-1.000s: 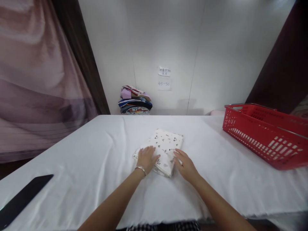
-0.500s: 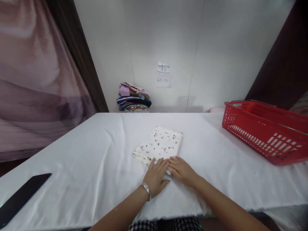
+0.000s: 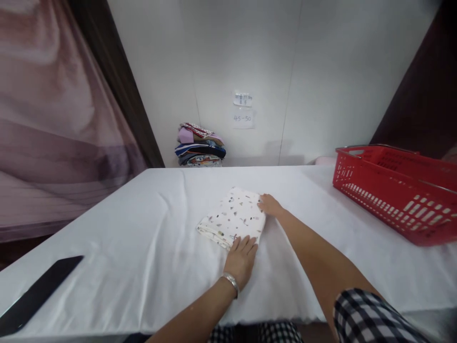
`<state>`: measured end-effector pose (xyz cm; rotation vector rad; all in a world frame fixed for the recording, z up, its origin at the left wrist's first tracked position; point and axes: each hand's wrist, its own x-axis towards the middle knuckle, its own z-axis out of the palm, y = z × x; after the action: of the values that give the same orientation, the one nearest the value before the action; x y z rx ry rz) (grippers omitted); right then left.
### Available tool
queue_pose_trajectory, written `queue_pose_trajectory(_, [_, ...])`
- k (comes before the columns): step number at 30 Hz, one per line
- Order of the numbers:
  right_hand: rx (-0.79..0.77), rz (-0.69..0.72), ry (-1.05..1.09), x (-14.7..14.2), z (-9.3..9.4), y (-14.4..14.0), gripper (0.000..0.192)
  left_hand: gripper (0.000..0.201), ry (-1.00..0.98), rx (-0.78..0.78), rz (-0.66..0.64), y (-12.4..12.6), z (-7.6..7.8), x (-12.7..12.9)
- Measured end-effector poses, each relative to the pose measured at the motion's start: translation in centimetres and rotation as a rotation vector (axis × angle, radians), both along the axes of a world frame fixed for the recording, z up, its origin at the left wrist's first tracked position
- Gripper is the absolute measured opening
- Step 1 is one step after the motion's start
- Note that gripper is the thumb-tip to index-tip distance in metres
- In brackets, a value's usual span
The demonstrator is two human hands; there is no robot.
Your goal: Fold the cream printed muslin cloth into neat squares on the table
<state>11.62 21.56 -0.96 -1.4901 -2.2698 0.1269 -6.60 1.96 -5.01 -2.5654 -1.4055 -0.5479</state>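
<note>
Both hands [image 3: 241, 259] flat on folded cloth [image 3: 233, 216] edges

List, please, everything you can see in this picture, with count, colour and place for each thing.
folded cloth: one, cream with small dark prints, middle of the table.
table: one, covered in a white sheet, fills the foreground.
basket: one, red plastic, on the table's far right.
stack of clothes: one pile, mixed colours, against the wall behind the table.
paper notes: two, white, on the wall, the lower one reading 45-50.
curtain: one, pinkish, at the left.
dark flat object: one, black, at the table's near left edge.
left hand: palm down, fingertips on the cloth's near edge, a silver bracelet at the wrist.
right hand: at the cloth's far right corner, touching it.
</note>
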Motion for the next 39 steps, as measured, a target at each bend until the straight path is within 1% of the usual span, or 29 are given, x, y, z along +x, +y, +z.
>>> queue_pose_trajectory(3, [-0.101,-0.087,-0.036,0.7,0.3,-0.5,0.03,0.037,-0.001,0.009,-0.023,-0.4,0.5,-0.9])
queue_pose_trajectory(6, [-0.185,-0.159,-0.086,1.3,1.0,-2.7,0.033,0.041,-0.008,-0.009,-0.02,-0.7,1.5,-3.6])
queue_pose_trajectory(8, [-0.22,-0.194,-0.132,1.4,1.3,-5.2,0.032,0.042,-0.013,-0.034,0.023,-0.7,2.1,-6.2])
queue_pose_trajectory(11, [-0.204,-0.205,-0.167,1.5,1.4,-9.7,0.033,0.044,-0.061,-0.063,0.129,-0.5,2.4,-9.9])
queue_pose_trajectory(12, [-0.189,-0.207,-0.175,1.5,1.4,-11.1,0.034,0.043,-0.085,-0.07,0.158,-0.4,2.4,-10.7])
queue_pose_trajectory(14, [-0.15,-0.21,-0.18,1.8,1.1,-13.1,0.037,0.038,-0.138,-0.078,0.201,-0.5,2.3,-11.4])
queue_pose_trajectory(16, [-0.096,-0.201,-0.155,2.1,0.8,-14.1,0.037,0.036,-0.177,-0.074,0.214,-0.6,2.2,-11.1])
queue_pose_trajectory(18, [-0.01,-0.151,-0.094,2.3,0.5,-14.3,0.037,0.036,-0.197,-0.062,0.216,-0.6,2.2,-10.5])
queue_pose_trajectory(20, [0.097,-0.041,-0.023,2.2,0.2,-14.3,0.037,0.033,-0.208,-0.045,0.217,-0.5,2.3,-9.9])
queue_pose_trajectory(22, [0.165,0.099,0.024,1.8,0.0,-14.4,0.036,0.029,-0.212,-0.034,0.216,-0.3,2.4,-9.6])
queue_pose_trajectory(24, [0.163,0.208,0.029,1.5,-0.3,-14.6,0.034,0.026,-0.206,-0.033,0.224,0.0,2.5,-9.5])
queue_pose_trajectory(26, [0.132,0.26,0.01,1.4,-0.7,-14.8,0.033,0.025,-0.2,-0.039,0.24,0.2,2.6,-9.5])
queue_pose_trajectory(28, [0.112,0.267,0.001,1.8,-1.3,-14.7,0.034,0.025,-0.2,-0.043,0.252,0.3,2.7,-9.5])
queue_pose_trajectory(33, [0.119,0.2,0.062,3.3,-2.4,-14.4,0.037,0.023,-0.181,-0.039,0.263,0.0,3.0,-9.2])
queue_pose_trajectory(35, [0.134,0.188,0.08,3.2,-2.4,-14.5,0.036,0.023,-0.177,-0.036,0.254,0.1,3.1,-8.7])
queue_pose_trajectory(39, [0.151,0.205,0.081,1.8,-1.8,-14.8,0.033,0.027,-0.169,-0.041,0.204,0.7,3.2,-7.4])
